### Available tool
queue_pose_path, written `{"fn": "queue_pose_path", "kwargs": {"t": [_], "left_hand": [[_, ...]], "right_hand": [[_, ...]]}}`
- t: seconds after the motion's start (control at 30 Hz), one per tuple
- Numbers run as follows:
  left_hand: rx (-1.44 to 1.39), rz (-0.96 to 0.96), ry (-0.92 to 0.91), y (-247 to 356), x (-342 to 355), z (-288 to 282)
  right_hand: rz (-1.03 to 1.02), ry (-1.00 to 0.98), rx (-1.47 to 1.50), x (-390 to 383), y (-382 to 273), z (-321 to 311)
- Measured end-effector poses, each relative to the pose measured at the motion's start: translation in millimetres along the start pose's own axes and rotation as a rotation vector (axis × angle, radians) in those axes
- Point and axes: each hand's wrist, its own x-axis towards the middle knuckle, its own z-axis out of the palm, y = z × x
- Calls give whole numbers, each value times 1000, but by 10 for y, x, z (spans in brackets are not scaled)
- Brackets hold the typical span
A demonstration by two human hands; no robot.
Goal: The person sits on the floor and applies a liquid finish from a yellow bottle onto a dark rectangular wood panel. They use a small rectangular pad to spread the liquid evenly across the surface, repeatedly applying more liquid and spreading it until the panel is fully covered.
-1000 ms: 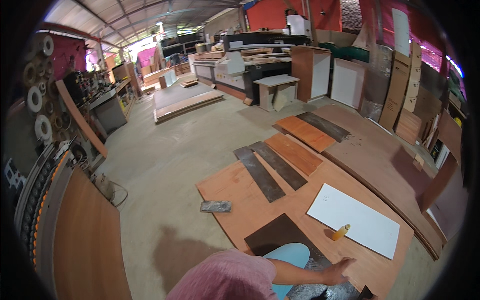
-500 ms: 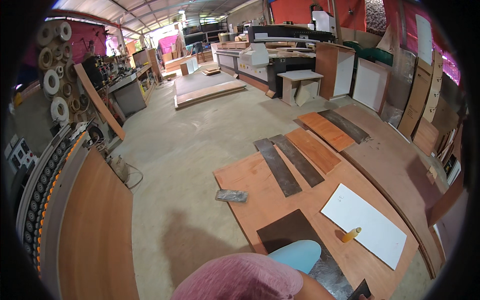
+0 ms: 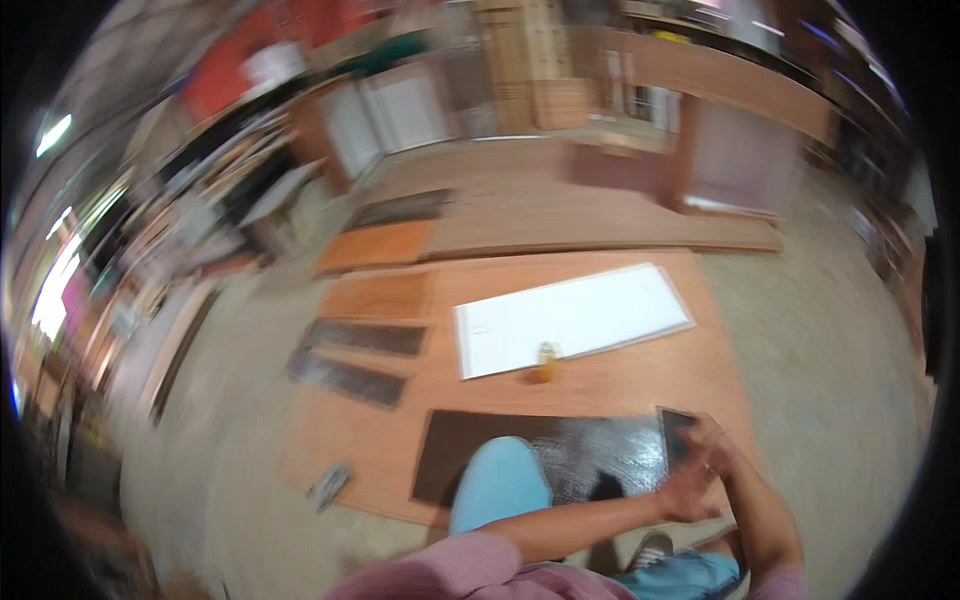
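On the dark brown panel [image 3: 450, 455] in front of me, the right part shines as if wet. My right hand [image 3: 712, 445] is at the panel's right end, its fingers closed at a small dark flat piece [image 3: 676, 432]; blur hides the exact grip. Close below it my left hand [image 3: 690, 492] reaches across with its fingers apart and holds nothing that I can see. Beyond the panel, a bottle of yellowish liquid [image 3: 546, 364] stands by the near edge of a white board [image 3: 570, 318]. My blue-clad knee [image 3: 503, 480] covers part of the dark panel.
Everything rests on a large wooden sheet [image 3: 350, 450]. Dark strips [image 3: 365, 338] and an orange-brown board [image 3: 378, 295] lie at its left, a small grey block [image 3: 329, 486] at the near left edge. Behind is a stack of brown sheets [image 3: 530, 200] with an upright panel [image 3: 740, 160] on it.
My view has swung right and down toward the wooden sheet. Both hands now show over the dark panel's right end; before, only part of one hand with the dark piece showed at the lower edge.
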Motion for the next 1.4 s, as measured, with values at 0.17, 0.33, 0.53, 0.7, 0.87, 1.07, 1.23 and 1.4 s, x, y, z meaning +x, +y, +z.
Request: {"fn": "queue_pose_path", "kwargs": {"t": [0.17,0.33,0.53,0.7,0.87,1.07,1.23,1.4], "left_hand": [[-80,6,-187,-25,293,-2],[23,142,-47,275,382,28],[-279,241,-132,502,634,225],[-394,210,-193,506,771,341],[-308,351,-308,656,1125,439],[-437,201,-545,811,1333,415],[-625,72,-546,600,871,299],[-609,61,-429,474,426,-451]], "right_hand": [[0,239,210,303,-124,29],[107,478,497,102,34,46],[108,402,276,-217,-183,23],[135,392,268,-246,-219,66],[154,417,277,-430,-209,72],[167,407,261,-560,-165,33],[231,395,197,-729,74,107],[472,594,460,-1184,499,-89]]}}
